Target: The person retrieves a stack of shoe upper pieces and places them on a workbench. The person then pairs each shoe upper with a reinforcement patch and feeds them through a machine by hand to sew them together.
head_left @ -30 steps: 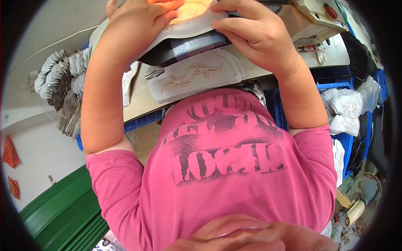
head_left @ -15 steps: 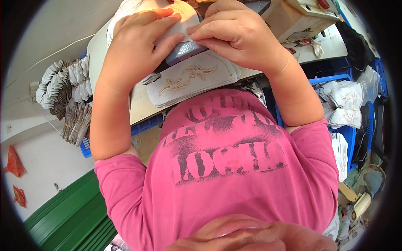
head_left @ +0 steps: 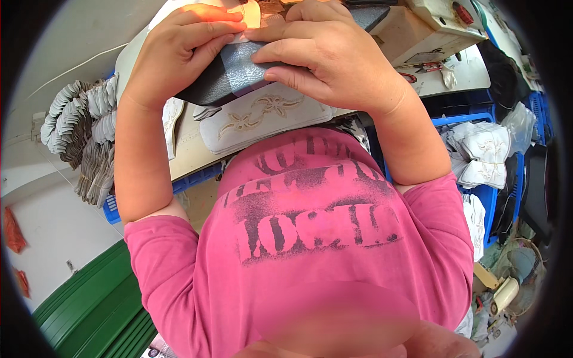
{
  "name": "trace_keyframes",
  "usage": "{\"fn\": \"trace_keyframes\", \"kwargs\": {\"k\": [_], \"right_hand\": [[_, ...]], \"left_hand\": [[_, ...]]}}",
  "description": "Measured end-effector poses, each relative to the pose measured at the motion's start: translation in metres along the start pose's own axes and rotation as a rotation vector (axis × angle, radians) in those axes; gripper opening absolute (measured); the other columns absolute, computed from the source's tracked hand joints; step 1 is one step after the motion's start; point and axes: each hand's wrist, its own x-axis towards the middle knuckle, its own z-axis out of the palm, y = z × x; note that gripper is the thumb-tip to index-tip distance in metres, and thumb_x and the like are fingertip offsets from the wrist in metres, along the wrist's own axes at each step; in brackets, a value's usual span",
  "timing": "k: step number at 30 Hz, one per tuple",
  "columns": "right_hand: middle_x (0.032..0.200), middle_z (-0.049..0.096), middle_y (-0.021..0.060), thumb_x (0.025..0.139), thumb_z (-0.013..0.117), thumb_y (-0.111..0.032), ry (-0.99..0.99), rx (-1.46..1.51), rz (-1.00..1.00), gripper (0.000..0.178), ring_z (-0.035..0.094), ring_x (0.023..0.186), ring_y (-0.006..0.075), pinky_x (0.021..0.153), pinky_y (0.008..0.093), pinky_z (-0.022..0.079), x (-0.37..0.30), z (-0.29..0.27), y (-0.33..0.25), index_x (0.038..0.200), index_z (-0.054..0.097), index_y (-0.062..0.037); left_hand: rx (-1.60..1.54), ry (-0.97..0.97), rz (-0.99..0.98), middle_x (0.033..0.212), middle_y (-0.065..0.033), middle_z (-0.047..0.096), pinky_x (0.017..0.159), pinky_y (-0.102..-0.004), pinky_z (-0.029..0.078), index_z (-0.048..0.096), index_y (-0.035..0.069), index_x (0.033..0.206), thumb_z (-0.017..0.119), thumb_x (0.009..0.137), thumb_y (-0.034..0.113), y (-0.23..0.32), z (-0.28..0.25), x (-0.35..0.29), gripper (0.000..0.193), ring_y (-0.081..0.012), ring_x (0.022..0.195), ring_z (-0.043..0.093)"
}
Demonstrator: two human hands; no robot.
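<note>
At the top of the head view both my hands meet over a small white piece (head_left: 240, 37), lit orange along its far part. My left hand (head_left: 185, 51) has its fingers together and the thumb closed toward them at the piece's left edge. From the right, my right hand (head_left: 334, 56) touches the piece with a forefinger; its other fingers and thumb are apart over a shiny dark grey surface (head_left: 239, 68). Most of the piece is hidden by my fingers. Nearer to me lies a stack of white cut pieces with beige leaf-like embroidery (head_left: 262, 116).
A cream machine body (head_left: 418, 39) stands to the right, with red-handled snips (head_left: 428, 67) on the table beside it. Bundled grey-white pieces (head_left: 77, 128) are stacked at left. Blue crates (head_left: 490, 209) hold tied white pieces (head_left: 484, 155) at right.
Both hands have shifted slightly left. Less of the white piece shows, and more of the dark grey surface is uncovered. My right thumb and fingers have spread from their pinch.
</note>
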Motion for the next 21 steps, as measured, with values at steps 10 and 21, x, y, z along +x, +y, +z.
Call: {"fn": "trace_keyframes", "kwargs": {"k": [10,21], "right_hand": [[0.114,0.069,0.0041,0.085,0.073,-0.027,0.002,-0.004,0.051,0.021,0.061,0.097,0.0266,0.087,0.04,0.046,-0.001,0.0,-0.001,0.102,0.073,-0.0132],[0.112,0.07,0.003,0.085,0.073,-0.027,0.009,0.001,0.055,0.02,0.061,0.097,0.0259,0.087,0.0394,0.046,-0.003,0.003,0.0,0.099,0.073,-0.0134]], "left_hand": [[0.116,0.012,-0.065,0.118,-0.0075,0.072,0.093,-0.0345,0.052,0.076,0.007,0.111,0.069,0.093,0.016,0.011,0.004,0.008,0.021,-0.0251,0.105,0.067],[0.234,-0.069,-0.227,0.104,-0.016,0.073,0.09,-0.0365,0.053,0.075,0.007,0.104,0.064,0.09,0.017,0.017,-0.002,0.026,0.021,-0.035,0.1,0.067]]}}
